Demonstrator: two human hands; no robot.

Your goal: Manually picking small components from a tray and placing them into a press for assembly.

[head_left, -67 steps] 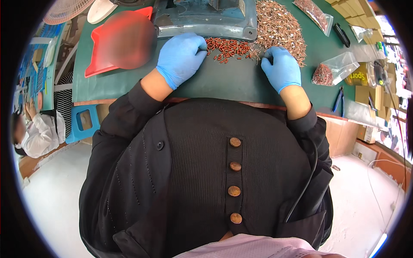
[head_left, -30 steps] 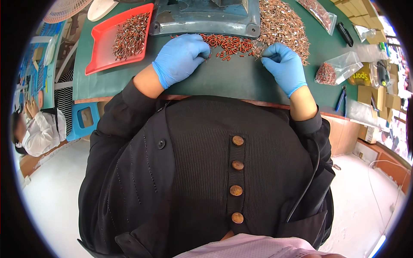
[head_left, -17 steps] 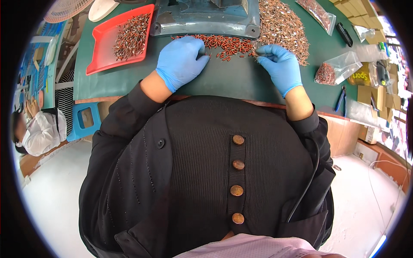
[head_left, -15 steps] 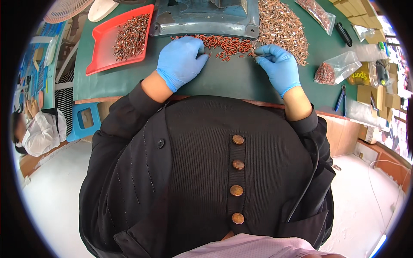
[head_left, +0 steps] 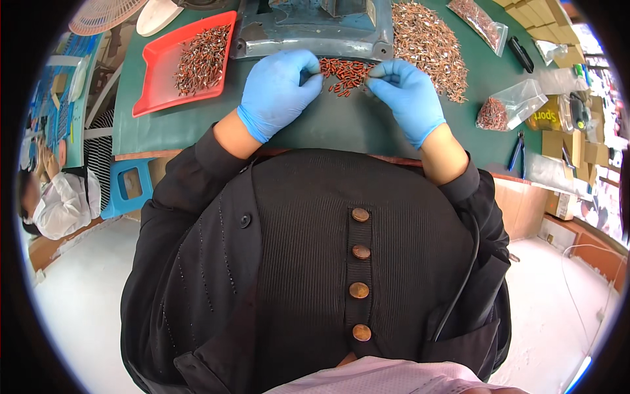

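Note:
My left hand [head_left: 279,88] and my right hand [head_left: 407,95] wear blue gloves and rest on the green mat [head_left: 341,125]. A short heap of small red-brown parts [head_left: 344,67] lies between them. My left fingertips are curled against its left end. At its right end, my right thumb and forefinger pinch together on a part. Just behind the heap stands a grey-blue machine base [head_left: 308,36].
A large pile of the same parts [head_left: 426,39] lies at the back right. A red tray [head_left: 154,85] at the left holds more parts. Clear bags of parts [head_left: 505,108], blue pliers [head_left: 515,154] and boxes crowd the right edge. Another person [head_left: 52,197] sits by a blue stool [head_left: 131,190].
Both hands have drawn closer together. The long row of parts between them is now bunched into a shorter heap.

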